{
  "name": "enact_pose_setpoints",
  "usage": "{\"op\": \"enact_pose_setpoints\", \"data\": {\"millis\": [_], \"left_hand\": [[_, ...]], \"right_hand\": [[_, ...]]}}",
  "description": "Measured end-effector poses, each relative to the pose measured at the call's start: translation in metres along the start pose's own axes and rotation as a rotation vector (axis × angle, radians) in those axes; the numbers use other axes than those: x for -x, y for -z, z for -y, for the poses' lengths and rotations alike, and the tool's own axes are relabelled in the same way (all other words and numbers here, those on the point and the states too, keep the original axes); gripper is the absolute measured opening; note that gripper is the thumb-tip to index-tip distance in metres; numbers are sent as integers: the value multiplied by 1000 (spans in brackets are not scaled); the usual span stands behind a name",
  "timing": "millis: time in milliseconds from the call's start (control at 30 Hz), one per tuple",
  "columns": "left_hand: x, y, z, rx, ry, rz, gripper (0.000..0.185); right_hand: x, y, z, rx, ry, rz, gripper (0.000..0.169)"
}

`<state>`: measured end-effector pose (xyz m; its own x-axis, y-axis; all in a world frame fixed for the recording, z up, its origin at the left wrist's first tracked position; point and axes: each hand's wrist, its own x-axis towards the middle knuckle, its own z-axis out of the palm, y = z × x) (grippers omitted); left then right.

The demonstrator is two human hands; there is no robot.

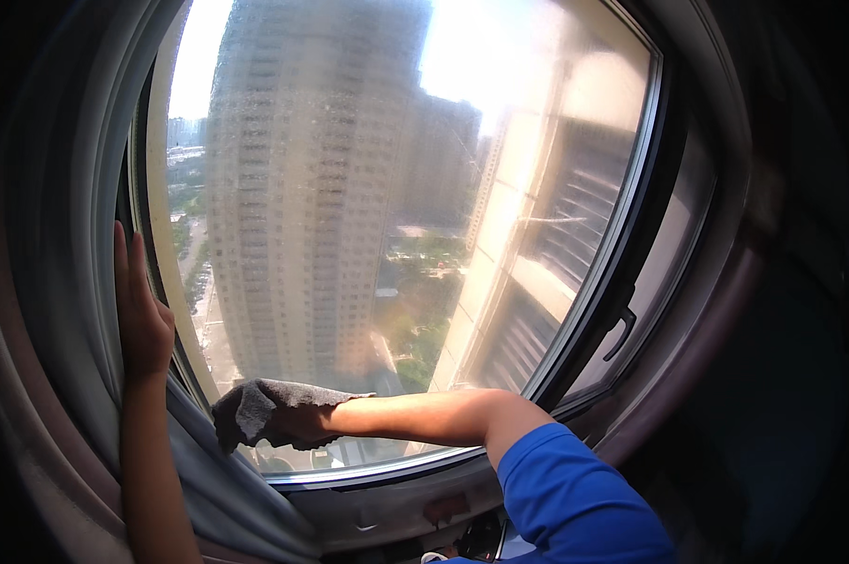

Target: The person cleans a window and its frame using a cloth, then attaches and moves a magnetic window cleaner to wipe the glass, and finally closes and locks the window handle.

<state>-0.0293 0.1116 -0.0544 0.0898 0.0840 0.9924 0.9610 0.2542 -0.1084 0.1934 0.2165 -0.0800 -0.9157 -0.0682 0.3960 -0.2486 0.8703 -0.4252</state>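
A gray cloth (283, 405) lies over my right hand (294, 426), which holds it against the lower left part of the window pane (424, 296). The cloth hides most of the fingers. At the left, my left hand (142, 317) is raised, its fingers upward and flat against the gray curtain (96, 296), beside the dark left edge of the window frame. The glass has dusty smears, and tall buildings show through it.
On the right, a dark handle (623, 335) sits on the window frame (650, 233). Below the pane runs the sill (396, 504), with small dark objects (477, 539) under it. Curtain folds hang along the left side.
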Motion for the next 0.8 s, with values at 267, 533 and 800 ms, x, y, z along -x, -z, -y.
{"op": "enact_pose_setpoints", "data": {"millis": [267,533,800], "left_hand": [[7,-4,-4,65,31,24,62],[2,-2,6,24,3,21,62],[-12,24,15,-18,-29,25,50]], "right_hand": [[-48,326,79,1605,529,-949,56],[79,41,-46,940,89,-243,33],[162,217,0,1459,-15,-745,63]]}}
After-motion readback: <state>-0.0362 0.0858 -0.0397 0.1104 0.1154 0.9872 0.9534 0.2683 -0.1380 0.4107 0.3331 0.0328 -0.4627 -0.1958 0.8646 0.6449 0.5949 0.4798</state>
